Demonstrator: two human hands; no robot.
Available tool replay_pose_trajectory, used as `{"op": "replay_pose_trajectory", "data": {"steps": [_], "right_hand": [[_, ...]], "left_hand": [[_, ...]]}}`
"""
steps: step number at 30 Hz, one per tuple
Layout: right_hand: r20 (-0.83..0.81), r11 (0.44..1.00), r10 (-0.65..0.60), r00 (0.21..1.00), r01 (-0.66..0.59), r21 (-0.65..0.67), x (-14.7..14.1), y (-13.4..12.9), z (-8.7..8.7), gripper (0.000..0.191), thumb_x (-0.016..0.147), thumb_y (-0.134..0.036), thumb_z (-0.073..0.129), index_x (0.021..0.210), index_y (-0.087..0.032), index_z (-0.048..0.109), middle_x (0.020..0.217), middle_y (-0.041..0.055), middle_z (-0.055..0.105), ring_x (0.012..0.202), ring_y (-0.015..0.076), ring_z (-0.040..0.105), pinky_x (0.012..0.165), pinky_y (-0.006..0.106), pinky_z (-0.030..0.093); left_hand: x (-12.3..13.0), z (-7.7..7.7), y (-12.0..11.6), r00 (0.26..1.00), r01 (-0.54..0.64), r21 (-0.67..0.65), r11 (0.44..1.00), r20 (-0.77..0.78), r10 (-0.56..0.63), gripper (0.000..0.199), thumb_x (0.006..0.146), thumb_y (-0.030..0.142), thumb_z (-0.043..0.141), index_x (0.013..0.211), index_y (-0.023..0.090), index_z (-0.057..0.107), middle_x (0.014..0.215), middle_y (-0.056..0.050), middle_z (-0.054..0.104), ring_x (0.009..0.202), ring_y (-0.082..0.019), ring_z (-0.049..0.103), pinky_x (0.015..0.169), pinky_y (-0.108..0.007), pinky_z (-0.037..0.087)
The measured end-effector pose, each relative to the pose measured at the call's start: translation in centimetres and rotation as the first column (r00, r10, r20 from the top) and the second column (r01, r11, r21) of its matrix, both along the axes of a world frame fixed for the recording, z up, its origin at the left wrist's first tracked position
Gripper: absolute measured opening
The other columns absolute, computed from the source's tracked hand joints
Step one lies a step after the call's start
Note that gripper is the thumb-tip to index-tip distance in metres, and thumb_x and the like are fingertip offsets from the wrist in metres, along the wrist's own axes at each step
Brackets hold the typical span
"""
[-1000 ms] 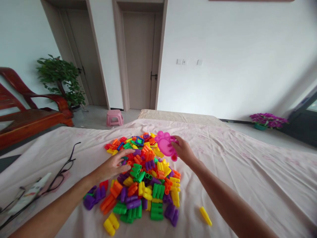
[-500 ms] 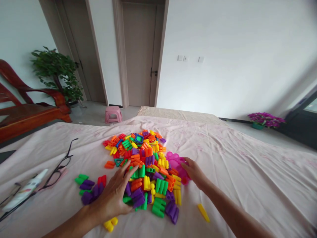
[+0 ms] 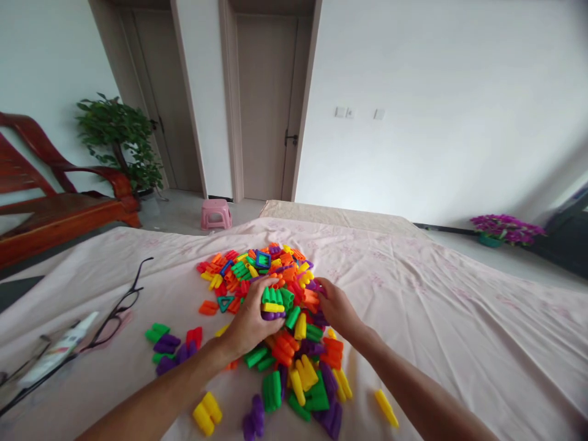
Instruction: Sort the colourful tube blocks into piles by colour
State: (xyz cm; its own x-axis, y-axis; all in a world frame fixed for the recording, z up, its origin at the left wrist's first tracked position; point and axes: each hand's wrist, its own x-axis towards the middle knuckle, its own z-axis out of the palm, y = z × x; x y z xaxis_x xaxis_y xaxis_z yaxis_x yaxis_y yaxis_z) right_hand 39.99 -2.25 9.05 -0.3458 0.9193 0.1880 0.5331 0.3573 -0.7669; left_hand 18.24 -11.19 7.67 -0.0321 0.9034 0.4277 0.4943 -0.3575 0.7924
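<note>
A heap of colourful plastic building blocks (image 3: 282, 264) lies on the bed-like cloth-covered surface. My left hand (image 3: 250, 318) is curled around a bunch of them at the heap's left side; a green block (image 3: 272, 296), a yellow one (image 3: 274, 308) and a purple one show at its palm. On the opposite side my right hand (image 3: 340, 309) is bent round more blocks, with an orange block (image 3: 311, 300) at its fingers. Some of its fingertips are hidden. Between and below both hands, loose orange, green, yellow and purple blocks (image 3: 305, 373) lie tumbled.
Eyeglasses (image 3: 110, 318) and a white tube (image 3: 59, 349) lie on the pale floral cloth (image 3: 441, 343) at left. A few blocks lie apart, among them a yellow one (image 3: 386, 408) at right. Beyond stand a pink stool (image 3: 216, 214), a wooden chair (image 3: 110, 184) and plants.
Both hands have moved inward and closed around blocks in the heap. Blocks at the near side have shifted and tumbled. The pink flower-shaped piece by my right hand no longer shows.
</note>
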Motion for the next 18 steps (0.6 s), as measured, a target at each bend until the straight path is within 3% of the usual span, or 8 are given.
{"op": "replay_pose_trajectory", "data": {"steps": [2,5,9,11,14,16,18], "right_hand": [[0.122,0.988,0.023,0.992,-0.041,0.147,-0.5,-0.2,2.0,0.034,0.089,-0.021,0.043,0.117,-0.019,0.062,0.098,0.0077,0.073,0.087,0.0210,0.068,0.075,0.029,0.048],[0.233,0.957,0.052,0.971,-0.115,0.267,-1.1,-0.4,4.6,0.034,0.094,-0.026,0.043,0.124,-0.020,0.058,0.099,0.0084,0.074,0.087,0.0218,0.069,0.076,0.029,0.047],[0.152,0.950,0.053,0.987,-0.097,0.296,-1.0,2.5,5.3,0.030,0.092,-0.025,0.047,0.120,-0.022,0.059,0.095,0.0054,0.074,0.084,0.0199,0.070,0.076,0.029,0.049],[0.013,0.970,0.034,0.999,-0.036,0.242,-0.6,5.6,4.2,0.029,0.089,-0.023,0.051,0.116,-0.021,0.061,0.094,0.0053,0.074,0.084,0.0198,0.070,0.074,0.029,0.051],[-0.261,0.993,-0.105,0.960,0.115,0.023,0.3,11.0,1.5,0.028,0.085,-0.023,0.056,0.111,-0.016,0.063,0.086,0.0072,0.074,0.077,0.0202,0.071,0.064,0.028,0.054],[-0.355,0.964,-0.258,0.899,0.214,-0.159,0.8,14.2,-0.3,0.032,0.084,-0.021,0.057,0.115,-0.013,0.060,0.081,0.0083,0.073,0.068,0.0189,0.070,0.055,0.026,0.053],[-0.346,0.919,-0.374,0.861,0.292,-0.265,1.0,16.7,-1.8,0.035,0.083,-0.018,0.058,0.118,-0.012,0.059,0.079,0.0087,0.072,0.060,0.0166,0.068,0.049,0.023,0.051]], "left_hand": [[-0.4,1.5,0.5,1.000,0.001,-0.005,1.000,0.024,-0.001,0.068,0.072,0.016,0.071,0.134,0.025,0.047,0.140,-0.011,0.050,0.137,-0.027,0.041,0.116,-0.047,0.031],[-1.9,3.8,1.0,0.999,0.038,-0.034,0.999,0.009,-0.037,0.066,0.068,0.021,0.076,0.130,0.025,0.053,0.138,-0.010,0.053,0.134,-0.028,0.045,0.116,-0.047,0.031],[-5.7,4.9,1.8,0.999,0.052,-0.165,0.985,0.007,-0.051,0.050,0.072,0.041,0.073,0.118,0.023,0.064,0.132,-0.010,0.060,0.125,-0.030,0.055,0.098,-0.042,0.050],[-8.4,4.2,2.7,0.998,-0.060,-0.190,0.980,-0.013,0.059,0.044,0.080,0.050,0.063,0.113,0.021,0.066,0.124,-0.011,0.066,0.116,-0.029,0.061,0.089,-0.038,0.054],[-12.9,1.6,4.6,0.930,-0.350,-0.107,0.931,-0.154,0.333,0.050,0.086,0.056,0.049,0.115,0.018,0.065,0.124,-0.011,0.067,0.115,-0.027,0.062,0.098,-0.038,0.049],[-15.6,-0.4,6.0,0.873,-0.452,-0.101,0.886,-0.256,0.416,0.057,0.088,0.057,0.042,0.125,0.018,0.061,0.131,-0.012,0.064,0.126,-0.028,0.054,0.109,-0.041,0.039],[-17.6,-2.2,7.4,0.856,-0.481,-0.133,0.867,-0.284,0.432,0.061,0.088,0.057,0.038,0.127,0.016,0.060,0.131,-0.014,0.064,0.127,-0.031,0.054,0.110,-0.044,0.037]]}}
